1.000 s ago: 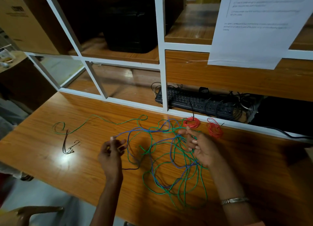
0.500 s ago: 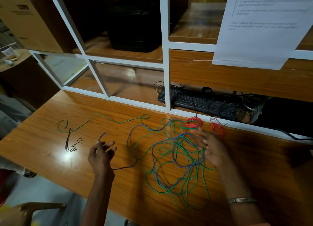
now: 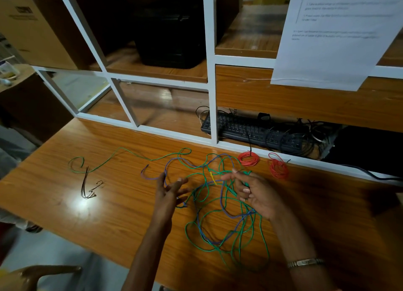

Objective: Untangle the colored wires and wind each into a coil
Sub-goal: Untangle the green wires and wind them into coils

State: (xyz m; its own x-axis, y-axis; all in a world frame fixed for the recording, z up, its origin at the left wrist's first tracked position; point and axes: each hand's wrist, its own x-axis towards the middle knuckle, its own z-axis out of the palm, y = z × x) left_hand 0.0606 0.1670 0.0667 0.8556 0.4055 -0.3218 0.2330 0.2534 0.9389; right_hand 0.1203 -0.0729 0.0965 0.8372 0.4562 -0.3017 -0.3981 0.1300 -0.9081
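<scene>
**On the wooden desk: green and purple wires still knotted, two red coils done**

On the desk [image 3: 122, 216] in front of you, the tangle [image 3: 226, 216] of green and purple wire lies spread in loose overlapping loops, from the shelf frame's lower rail down toward the near edge. The green wire [image 3: 130, 151] makes up most of it; one long strand runs left across the desk and ends in a curl near a small bundle of thin dark wires [image 3: 87, 188]. The purple wire [image 3: 226, 212] threads through the green loops, and one free end of it [image 3: 145, 170] lies just left of your left hand. A short yellow piece [image 3: 212, 177] shows between your hands. Two red wire coils [image 3: 248, 158] sit wound and flat near the rail, close together but apart, to the right of the tangle. Behind the rail lies a black keyboard [image 3: 250, 130].

Your left hand [image 3: 170, 192] hovers over the tangle's left side with fingers spread wide; the purple wire passes by the fingers, but whether you grip it cannot be told. Your right hand [image 3: 255, 194] has its fingers curled around green strands at the tangle's upper right, the index finger reaching left.

Compared with half a second ago, your left hand has moved right, in toward the tangle, and your right hand has drawn nearer you, away from the red coils. The purple end now lies on the desk rather than at your fingertips. The red coils and the dark bundle have not shifted.
</scene>
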